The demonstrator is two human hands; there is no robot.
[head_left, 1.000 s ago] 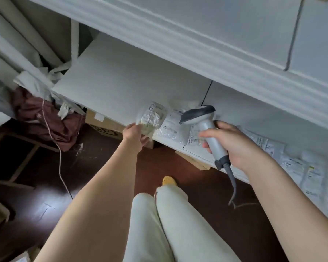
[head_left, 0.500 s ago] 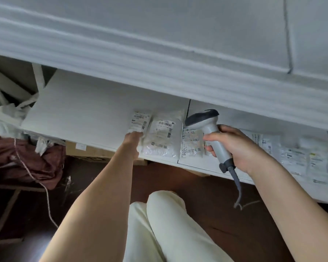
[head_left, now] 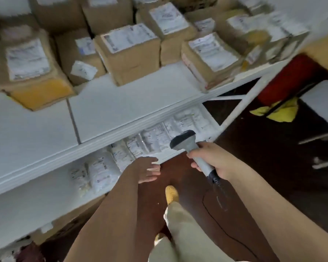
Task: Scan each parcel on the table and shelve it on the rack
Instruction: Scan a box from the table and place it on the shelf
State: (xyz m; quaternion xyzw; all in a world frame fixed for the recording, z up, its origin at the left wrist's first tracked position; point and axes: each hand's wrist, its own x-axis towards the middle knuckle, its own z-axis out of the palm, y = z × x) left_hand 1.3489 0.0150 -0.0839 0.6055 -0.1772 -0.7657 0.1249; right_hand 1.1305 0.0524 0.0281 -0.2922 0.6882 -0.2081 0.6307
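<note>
Left hand (head_left: 147,170) withdrawn empty off shelf edge (head_left: 95,193), right hand (head_left: 212,159) gripping scanner (head_left: 186,143)

No text is legible. White shipping labels on the cardboard boxes (head_left: 129,53) and plastic parcels (head_left: 100,173) are blurred beyond reading.

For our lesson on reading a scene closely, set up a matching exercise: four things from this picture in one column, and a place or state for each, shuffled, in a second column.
Things:
1. barcode scanner
2. left hand
3. cardboard boxes
4. white bagged parcels

Places or states:
A. lying in a row on the lower shelf
B. standing on the upper shelf, labels up
C. gripped in the right hand
D. holds nothing, fingers relaxed, by the lower shelf's edge

Pairs: 1-C, 2-D, 3-B, 4-A
</note>
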